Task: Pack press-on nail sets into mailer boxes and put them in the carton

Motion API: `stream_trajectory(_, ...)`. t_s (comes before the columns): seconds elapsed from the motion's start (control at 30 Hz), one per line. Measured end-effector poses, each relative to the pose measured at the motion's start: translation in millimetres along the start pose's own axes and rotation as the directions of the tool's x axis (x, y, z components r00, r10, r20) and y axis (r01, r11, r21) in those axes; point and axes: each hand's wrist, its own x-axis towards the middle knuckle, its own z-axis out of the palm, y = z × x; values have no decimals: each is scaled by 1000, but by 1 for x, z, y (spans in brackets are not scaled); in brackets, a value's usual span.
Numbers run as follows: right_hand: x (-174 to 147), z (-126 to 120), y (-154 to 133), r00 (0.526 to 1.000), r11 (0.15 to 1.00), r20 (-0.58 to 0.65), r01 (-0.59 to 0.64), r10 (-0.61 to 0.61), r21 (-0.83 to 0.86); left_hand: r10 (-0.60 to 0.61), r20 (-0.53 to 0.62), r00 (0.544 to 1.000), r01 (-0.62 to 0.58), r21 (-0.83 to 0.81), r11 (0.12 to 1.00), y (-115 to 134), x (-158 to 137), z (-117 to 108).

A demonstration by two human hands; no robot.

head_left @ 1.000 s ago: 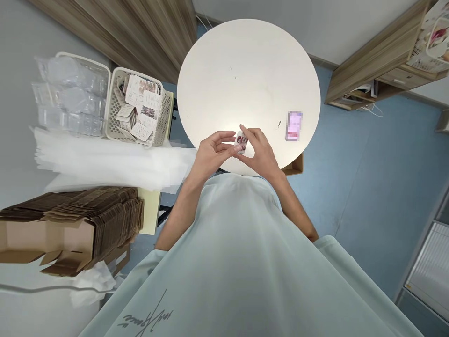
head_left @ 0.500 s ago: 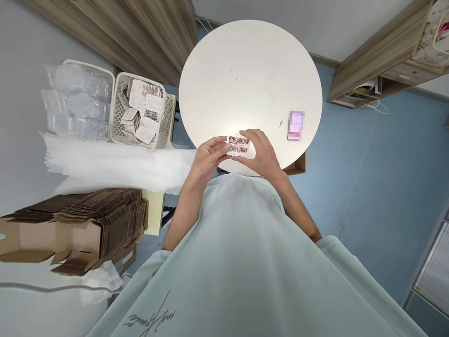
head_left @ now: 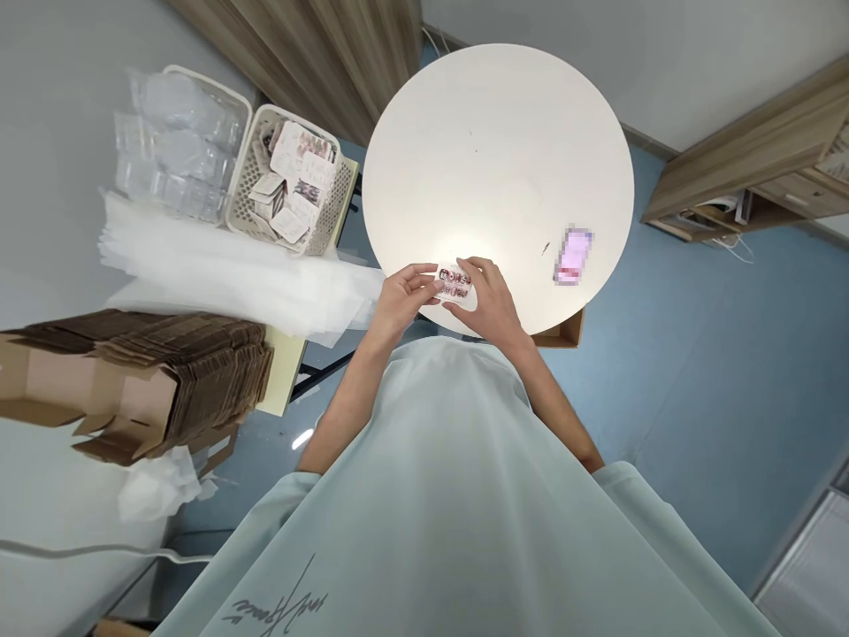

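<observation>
A small white card of press-on nails (head_left: 455, 281) is held over the near edge of the round white table (head_left: 497, 115). Two rows of red, pink and dark patterned nails face up on it. My left hand (head_left: 401, 301) pinches the card's left side, thumb on top and fingers behind. Around the right side curls my right hand (head_left: 491, 301), its fingertips at the top edge and its thumb near the bottom edge. The fingers behind the card are partly hidden.
A pixelated phone-like object (head_left: 573, 255) lies on the table's right. At left are a basket of nail cards (head_left: 292, 186), clear plastic packaging (head_left: 182, 146), white wrapping sheets (head_left: 252, 274) and stacked cardboard boxes (head_left: 218, 380). A wooden cabinet (head_left: 743, 150) stands right.
The view has turned and shifted, so the table appears farther right and the left-hand shelf tilted. Both hands still hold the nail card; the right fingers sit slightly closer over it.
</observation>
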Motion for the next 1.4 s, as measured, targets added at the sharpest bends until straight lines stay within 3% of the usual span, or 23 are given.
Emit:
stream_trajectory(0.17,4,22,14,995,997,67,71,-73,31,-37,-109,993,36,-8,999,-26,-12,-3)
stream_trajectory(0.33,17,51,18,984,997,160,78,-75,-9,2,-238,971,21,97,995,-53,-11,-22)
stream_trajectory(0.6,48,107,6,966,982,254,5,44,-190,5,-215,976,51,253,966,-77,28,-70)
stream_trajectory(0.87,72,163,10,943,931,203,-195,265,-308,-3,-117,993,35,275,961,-76,50,-141)
stream_trajectory(1.03,78,183,9,915,885,137,-314,379,-344,-6,-70,998,27,312,950,-69,59,-184)
stream_trajectory(1.23,86,191,-18,931,893,37,-337,363,-299,77,-58,995,-56,314,948,-52,68,-228)
stream_trajectory(1.4,104,192,-46,967,929,-7,-246,254,-277,171,-133,976,-122,315,941,-31,83,-269)
